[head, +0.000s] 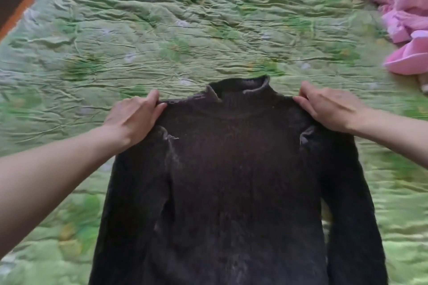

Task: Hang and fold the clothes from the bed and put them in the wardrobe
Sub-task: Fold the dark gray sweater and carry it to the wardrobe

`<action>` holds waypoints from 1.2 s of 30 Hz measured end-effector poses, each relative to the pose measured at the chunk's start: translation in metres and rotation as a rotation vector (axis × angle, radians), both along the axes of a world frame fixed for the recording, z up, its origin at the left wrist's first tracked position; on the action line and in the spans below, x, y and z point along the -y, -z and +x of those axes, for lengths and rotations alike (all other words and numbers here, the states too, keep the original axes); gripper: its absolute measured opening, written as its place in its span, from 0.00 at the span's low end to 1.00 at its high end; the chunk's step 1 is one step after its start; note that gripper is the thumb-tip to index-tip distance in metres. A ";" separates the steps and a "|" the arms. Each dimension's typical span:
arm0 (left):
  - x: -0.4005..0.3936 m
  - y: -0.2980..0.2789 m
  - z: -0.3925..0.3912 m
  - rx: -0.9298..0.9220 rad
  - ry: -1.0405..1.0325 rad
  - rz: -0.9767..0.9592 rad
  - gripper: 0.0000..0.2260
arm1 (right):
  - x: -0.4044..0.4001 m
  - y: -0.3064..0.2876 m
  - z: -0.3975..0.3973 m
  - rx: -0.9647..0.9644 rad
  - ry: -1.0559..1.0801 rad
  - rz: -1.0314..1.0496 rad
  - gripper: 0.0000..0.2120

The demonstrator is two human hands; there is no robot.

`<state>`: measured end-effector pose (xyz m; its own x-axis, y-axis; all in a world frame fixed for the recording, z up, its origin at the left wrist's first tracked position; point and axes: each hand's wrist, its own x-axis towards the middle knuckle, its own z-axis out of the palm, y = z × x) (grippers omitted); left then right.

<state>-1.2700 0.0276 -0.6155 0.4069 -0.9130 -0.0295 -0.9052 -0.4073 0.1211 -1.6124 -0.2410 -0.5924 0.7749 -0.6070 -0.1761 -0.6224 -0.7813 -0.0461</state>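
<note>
Head view: one dark sweater [231, 180] lies flat on the green bed [162, 30], lower centre of frame. Two hands: left hand [134, 118] and right hand [328, 109] each pinch a shoulder, fingers curled on fabric. One pink garment [403, 7] upper right.

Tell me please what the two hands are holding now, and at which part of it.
Both hold the dark sweater by its shoulders: the left hand pinches the left shoulder seam, the right hand the right one.
</note>
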 end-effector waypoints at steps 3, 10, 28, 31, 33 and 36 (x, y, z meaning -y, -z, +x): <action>0.028 0.031 0.013 0.077 -0.129 0.114 0.14 | 0.021 0.031 0.038 -0.082 0.014 -0.087 0.17; 0.047 0.098 -0.036 0.022 0.026 -0.111 0.21 | -0.007 0.118 0.058 0.155 -0.079 -0.189 0.19; 0.075 0.124 -0.075 0.054 0.176 0.179 0.38 | -0.039 0.141 0.079 -0.186 -0.023 0.075 0.35; 0.053 0.122 -0.102 0.005 0.249 0.089 0.33 | -0.067 0.137 0.045 -0.113 0.019 -0.019 0.32; 0.031 0.126 -0.127 -0.015 0.327 0.078 0.32 | -0.089 0.139 0.010 -0.063 0.037 -0.076 0.32; 0.004 0.128 -0.159 -0.050 0.385 0.122 0.33 | -0.114 0.133 -0.048 -0.005 0.068 -0.101 0.30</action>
